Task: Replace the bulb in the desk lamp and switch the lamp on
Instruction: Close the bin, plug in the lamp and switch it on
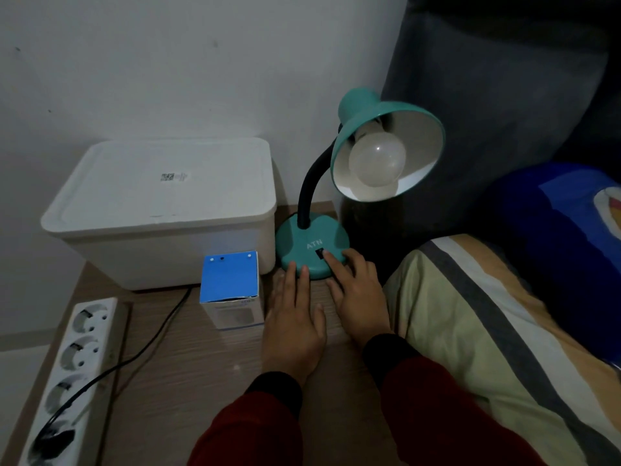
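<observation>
A white power strip lies at the near left of the wooden table, its far end cut off. Behind sit a lidded white bin and a blue-topped carton. The left hand lies flat, fingertips on the teal lamp base. The right hand points a finger at the dark switch. The bulb is unlit in the shade; striped bedding lies right.

I see my two bare hands, the left hand and the right hand, with no rings or watch showing. Both arms wear dark red sleeves, and each ends near the wrist in a close black cuff. The fingernails are short and unpainted.
</observation>
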